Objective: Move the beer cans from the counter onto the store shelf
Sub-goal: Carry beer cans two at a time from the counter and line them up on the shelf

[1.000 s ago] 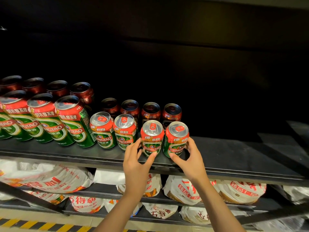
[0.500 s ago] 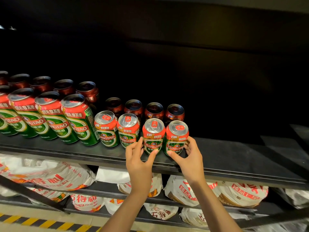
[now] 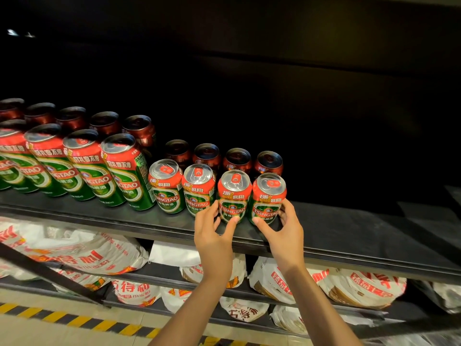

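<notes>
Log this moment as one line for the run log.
stage: placing | left hand: fingers on third short can | right hand: around fourth short can | both cans upright on shelf front row

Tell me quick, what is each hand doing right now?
Left hand: open, fingers curled around the third short can at its base, not clamped.
Right hand: gripping the rightmost short can between thumb and fingers, on the shelf.

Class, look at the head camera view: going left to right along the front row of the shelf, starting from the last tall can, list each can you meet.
Last tall can → first short can → second short can → third short can, at the left hand → fourth short can, at the right hand.
</notes>
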`<state>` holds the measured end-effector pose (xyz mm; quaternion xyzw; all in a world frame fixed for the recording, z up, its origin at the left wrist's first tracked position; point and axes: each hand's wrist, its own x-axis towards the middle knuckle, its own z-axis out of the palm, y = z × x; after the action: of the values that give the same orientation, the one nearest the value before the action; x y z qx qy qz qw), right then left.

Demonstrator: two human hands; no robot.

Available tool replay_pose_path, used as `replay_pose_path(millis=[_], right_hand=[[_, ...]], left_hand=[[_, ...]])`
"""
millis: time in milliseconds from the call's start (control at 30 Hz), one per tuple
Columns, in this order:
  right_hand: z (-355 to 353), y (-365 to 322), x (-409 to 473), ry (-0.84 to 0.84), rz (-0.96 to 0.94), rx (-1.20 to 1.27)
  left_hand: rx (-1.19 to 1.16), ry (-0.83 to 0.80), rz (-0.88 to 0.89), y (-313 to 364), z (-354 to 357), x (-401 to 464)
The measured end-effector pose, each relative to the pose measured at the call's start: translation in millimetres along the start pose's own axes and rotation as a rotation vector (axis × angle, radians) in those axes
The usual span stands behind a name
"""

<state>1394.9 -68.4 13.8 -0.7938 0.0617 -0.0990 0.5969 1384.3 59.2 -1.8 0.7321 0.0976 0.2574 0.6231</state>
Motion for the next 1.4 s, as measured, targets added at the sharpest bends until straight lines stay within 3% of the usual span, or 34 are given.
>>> replay_pose_path(millis=[700, 1033, 1167, 1300, 1400], right_hand=[[-1, 0, -1, -0.001, 0.0, 0.042], [0, -4, -4, -0.008, 0.013, -0.074], [-4, -10, -14, 0.009, 0.005, -0.181], [-12, -15, -55, 0.17, 0.06, -0.317], [-20, -19, -101, 0.217, 0.104, -0.402]], left_hand=[[0.039, 0.01, -0.034, 5, 1, -1], [0.095, -0.043, -0.024, 5, -2, -3], [0.179, -0.195, -0.046, 7, -16, -5], [0.349, -0.499, -0.084, 18, -43, 3], [0.512, -0.733, -0.003, 21, -63, 12]])
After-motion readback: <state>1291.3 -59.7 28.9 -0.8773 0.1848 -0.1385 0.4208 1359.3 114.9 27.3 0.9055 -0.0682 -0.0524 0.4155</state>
